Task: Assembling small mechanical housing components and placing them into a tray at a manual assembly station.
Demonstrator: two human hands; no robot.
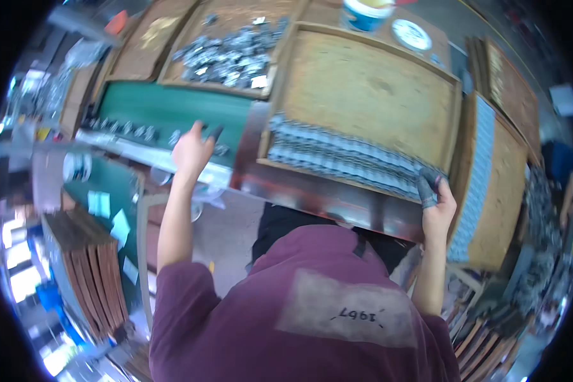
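My left hand [193, 151] is over the green work surface [172, 102], its forefinger stretched out and its dark-covered thumb apart from it. Small shiny metal parts [219, 149] lie close beside its fingers, and several more metal parts [124, 129] stand in a line further left. My right hand [437, 204] is at the right front corner of a shallow wooden tray [360, 186]. Its grey-covered fingers are curled together at the end of the packed rows of metal parts [337, 156]; what is between them is too small to tell.
A wooden tray heaped with loose metal pieces [229, 57] lies beyond the green surface. Behind the front tray stand a white-and-blue tub [366, 16] and a round white lid [412, 35]. Another part-filled tray [496, 191] is at right; stacked boards [92, 274] stand at lower left.
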